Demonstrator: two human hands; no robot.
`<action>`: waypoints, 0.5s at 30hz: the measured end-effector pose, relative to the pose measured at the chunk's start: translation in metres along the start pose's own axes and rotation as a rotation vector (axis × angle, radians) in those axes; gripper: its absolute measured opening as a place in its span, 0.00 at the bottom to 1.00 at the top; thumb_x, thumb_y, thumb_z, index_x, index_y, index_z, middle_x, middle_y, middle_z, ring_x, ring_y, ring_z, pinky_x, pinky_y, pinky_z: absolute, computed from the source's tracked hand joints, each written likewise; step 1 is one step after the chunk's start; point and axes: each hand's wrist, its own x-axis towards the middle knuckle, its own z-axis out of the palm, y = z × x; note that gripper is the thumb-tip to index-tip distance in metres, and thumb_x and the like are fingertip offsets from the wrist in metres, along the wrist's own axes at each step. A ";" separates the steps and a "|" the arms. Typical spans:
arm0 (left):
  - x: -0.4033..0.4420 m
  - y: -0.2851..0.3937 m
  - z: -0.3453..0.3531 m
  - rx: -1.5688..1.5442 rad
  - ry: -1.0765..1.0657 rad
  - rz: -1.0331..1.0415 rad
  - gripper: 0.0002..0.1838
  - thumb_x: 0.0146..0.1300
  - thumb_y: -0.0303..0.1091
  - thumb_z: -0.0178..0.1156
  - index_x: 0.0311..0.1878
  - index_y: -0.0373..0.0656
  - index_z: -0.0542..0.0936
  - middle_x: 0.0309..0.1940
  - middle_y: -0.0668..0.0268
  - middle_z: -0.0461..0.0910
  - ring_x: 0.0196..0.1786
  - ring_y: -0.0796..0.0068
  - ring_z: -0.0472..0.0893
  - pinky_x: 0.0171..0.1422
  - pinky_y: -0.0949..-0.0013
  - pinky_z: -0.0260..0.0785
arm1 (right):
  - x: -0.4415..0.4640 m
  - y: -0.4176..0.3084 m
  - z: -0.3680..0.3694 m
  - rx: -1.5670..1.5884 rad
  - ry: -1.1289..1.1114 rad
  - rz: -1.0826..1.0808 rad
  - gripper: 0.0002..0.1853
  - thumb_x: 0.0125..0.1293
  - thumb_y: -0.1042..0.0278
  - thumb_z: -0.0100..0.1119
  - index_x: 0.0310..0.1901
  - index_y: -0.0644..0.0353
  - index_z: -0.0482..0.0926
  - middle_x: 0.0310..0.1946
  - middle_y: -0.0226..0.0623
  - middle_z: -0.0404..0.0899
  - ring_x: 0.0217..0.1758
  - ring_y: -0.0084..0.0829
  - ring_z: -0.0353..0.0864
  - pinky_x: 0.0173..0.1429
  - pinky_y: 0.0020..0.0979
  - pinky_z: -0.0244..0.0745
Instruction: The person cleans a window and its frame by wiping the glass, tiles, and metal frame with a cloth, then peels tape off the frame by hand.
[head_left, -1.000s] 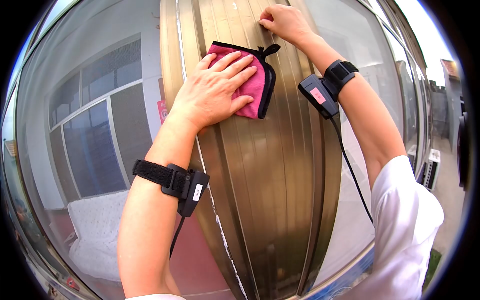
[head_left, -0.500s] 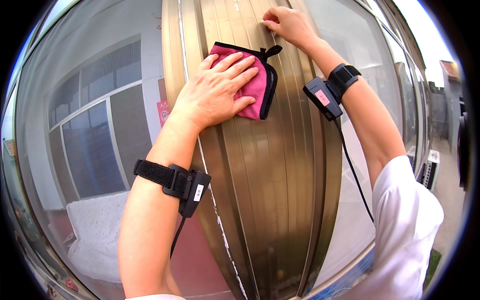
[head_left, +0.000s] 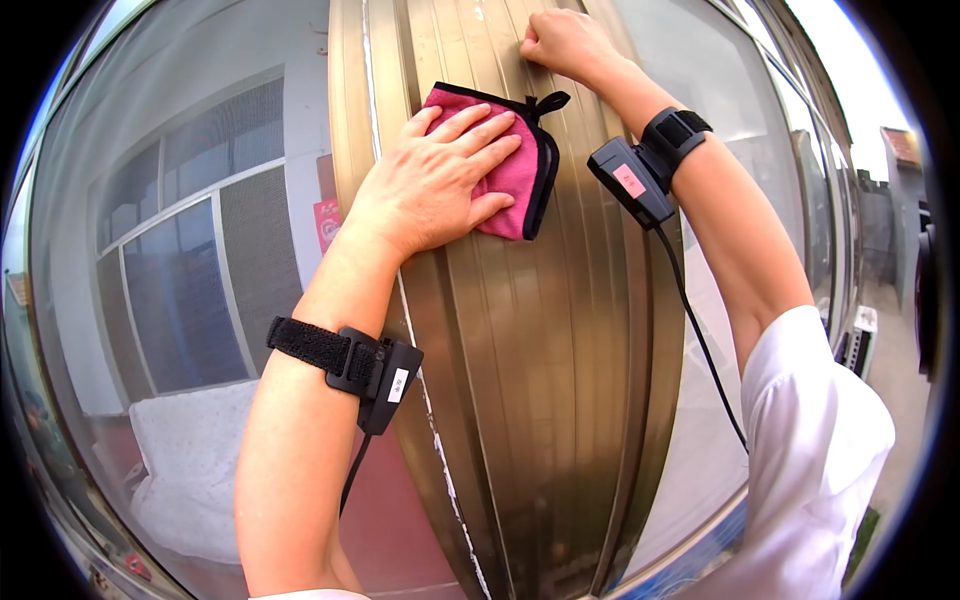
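My left hand [head_left: 430, 185] lies flat with its fingers spread on a pink cloth [head_left: 515, 190], pressing it against a bronze-coloured ribbed metal panel [head_left: 540, 400]. The cloth has black edging and a black loop at its upper right corner. Higher up and to the right, my right hand [head_left: 568, 42] is closed in a fist close to the panel. Its fingertips are turned away, so I cannot make out whether anything is in them. A black strapped device sits on each of my arms, the left one [head_left: 390, 385] and the right one [head_left: 632, 182], each with a cable.
Glass panes [head_left: 90, 260] flank the panel, and behind the left one show a window [head_left: 185, 280] and a pale draped cover [head_left: 190, 470]. A ragged white seam [head_left: 437, 440] runs down the panel's left side. An outdoor passage [head_left: 890, 340] shows at the far right.
My right hand has curled more tightly, and its wrist and forearm have shifted slightly left. My left hand stays on the cloth in nearly the same place.
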 end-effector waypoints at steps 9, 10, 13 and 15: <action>-0.009 -0.004 0.009 -0.020 -0.010 -0.001 0.31 0.65 0.52 0.57 0.69 0.51 0.70 0.71 0.68 0.67 0.74 0.70 0.62 0.78 0.58 0.50 | -0.008 0.020 0.015 0.240 0.045 0.067 0.16 0.60 0.56 0.60 0.39 0.60 0.84 0.30 0.40 0.85 0.34 0.39 0.85 0.44 0.37 0.77; -0.010 -0.005 0.010 -0.021 -0.008 -0.003 0.31 0.65 0.52 0.57 0.69 0.51 0.70 0.71 0.68 0.67 0.74 0.70 0.63 0.78 0.58 0.50 | -0.007 0.023 0.015 0.356 -0.029 0.088 0.15 0.62 0.57 0.60 0.40 0.61 0.84 0.30 0.39 0.85 0.34 0.35 0.85 0.43 0.35 0.78; -0.013 -0.009 0.012 -0.020 -0.004 -0.006 0.31 0.65 0.52 0.57 0.69 0.51 0.70 0.71 0.68 0.67 0.74 0.70 0.63 0.78 0.58 0.50 | -0.010 0.019 0.015 0.549 -0.104 0.117 0.13 0.66 0.60 0.60 0.43 0.61 0.84 0.30 0.37 0.86 0.34 0.26 0.85 0.43 0.29 0.78; -0.009 -0.014 0.008 -0.019 -0.001 -0.008 0.31 0.65 0.52 0.57 0.69 0.51 0.70 0.71 0.68 0.67 0.74 0.70 0.63 0.78 0.58 0.50 | -0.010 0.011 0.003 0.485 -0.096 0.064 0.14 0.66 0.59 0.60 0.44 0.61 0.84 0.32 0.38 0.86 0.35 0.29 0.86 0.44 0.30 0.79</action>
